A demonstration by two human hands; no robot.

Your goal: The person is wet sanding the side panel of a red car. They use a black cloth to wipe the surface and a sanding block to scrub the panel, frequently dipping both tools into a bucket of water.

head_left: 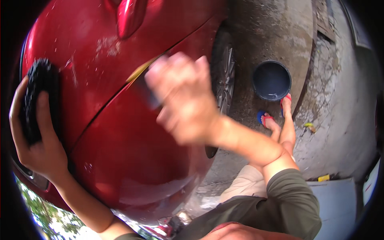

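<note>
A red car's glossy bodywork [140, 160] fills the left half of the view. At its far left edge, my left hand [44, 148] has its thumb and fingers wrapped round a thick black shaggy pad [35, 96] resting against the car. My right hand [182, 100] is over the middle of the bodywork, smeared by motion, its fingers curled. Under them shows the edge of a dark thing [150, 96], too blurred to name. Just beyond those fingers, a yellow strip [140, 72] lies along a dark seam between two panels. Pale smudges mark the paint farther up.
A red side mirror [130, 18] juts out at the top. The car's wheel [227, 76] stands right of my right hand. On the concrete floor [276, 28] is a round dark bucket [272, 80], close to my feet in flip-flops. A small yellow object [323, 178] lies farther right.
</note>
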